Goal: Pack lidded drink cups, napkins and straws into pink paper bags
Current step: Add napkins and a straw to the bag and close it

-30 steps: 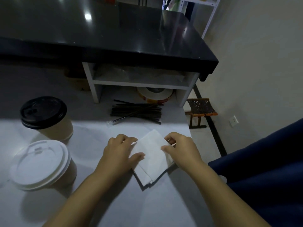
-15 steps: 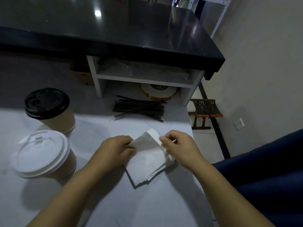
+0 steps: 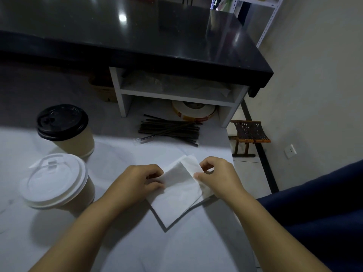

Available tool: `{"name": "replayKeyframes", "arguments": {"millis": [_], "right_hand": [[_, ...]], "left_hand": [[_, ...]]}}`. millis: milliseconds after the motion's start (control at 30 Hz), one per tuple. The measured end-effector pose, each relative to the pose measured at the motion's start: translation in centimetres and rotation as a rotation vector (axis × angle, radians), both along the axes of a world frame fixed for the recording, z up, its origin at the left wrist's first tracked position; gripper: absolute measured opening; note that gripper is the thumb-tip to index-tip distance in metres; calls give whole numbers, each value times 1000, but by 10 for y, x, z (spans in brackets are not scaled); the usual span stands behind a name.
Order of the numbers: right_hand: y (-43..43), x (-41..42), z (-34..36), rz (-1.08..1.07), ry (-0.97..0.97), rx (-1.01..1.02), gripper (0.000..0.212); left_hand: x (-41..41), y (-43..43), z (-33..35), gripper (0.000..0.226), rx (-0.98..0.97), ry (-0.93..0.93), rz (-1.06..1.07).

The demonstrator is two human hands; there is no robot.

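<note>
- two lidded paper cups stand upright at the left of the white counter [image 3: 121, 248]: the white-lidded cup [image 3: 56, 182] nearest, the black-lidded cup [image 3: 65, 128] behind it.
- the left hand [image 3: 137, 181] pinches the left edge of the white napkin stack [image 3: 179, 193], which lies as a diamond, one corner pointing at the wearer.
- black straws [image 3: 170, 130] lie crosswise behind, under the white shelf [image 3: 176, 95].
- the right hand [image 3: 218, 175] nips the top sheet's right corner.
</note>
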State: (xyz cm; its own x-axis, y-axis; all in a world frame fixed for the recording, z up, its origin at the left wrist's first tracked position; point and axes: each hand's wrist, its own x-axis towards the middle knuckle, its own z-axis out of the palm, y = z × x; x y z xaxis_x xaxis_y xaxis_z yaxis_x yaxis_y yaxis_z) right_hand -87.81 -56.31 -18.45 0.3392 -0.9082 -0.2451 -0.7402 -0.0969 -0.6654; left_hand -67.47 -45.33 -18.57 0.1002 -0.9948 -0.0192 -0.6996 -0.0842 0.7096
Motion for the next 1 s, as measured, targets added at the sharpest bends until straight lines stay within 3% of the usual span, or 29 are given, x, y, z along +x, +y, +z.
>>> {"name": "replayKeyframes", "arguments": {"millis": [133,233,333,433,533,700,833,1000], "right_hand": [[2,-3,7,-34,-116,-24,19],[1,0,15,38,-213,71,15],[-4,4,18,87,-269,138,17],[-15,13,19,119,-277,90,12],[-34,28,19,198,-105,-117,4],[-67,64,22,415,285,-462,32],[-81,80,17,513,556,-471,28],[-86,80,12,565,575,-499,16]], "left_hand": [[-3,-4,0,12,-66,-81,-4],[-3,-7,1,11,-38,-121,-5],[-2,-14,7,13,-50,-49,4],[3,-16,9,28,-24,35,105],[9,-15,8,42,35,76,185],[16,-18,9,41,98,40,226],[18,-20,7,38,109,40,228],[21,-21,5,36,111,50,249]]}}
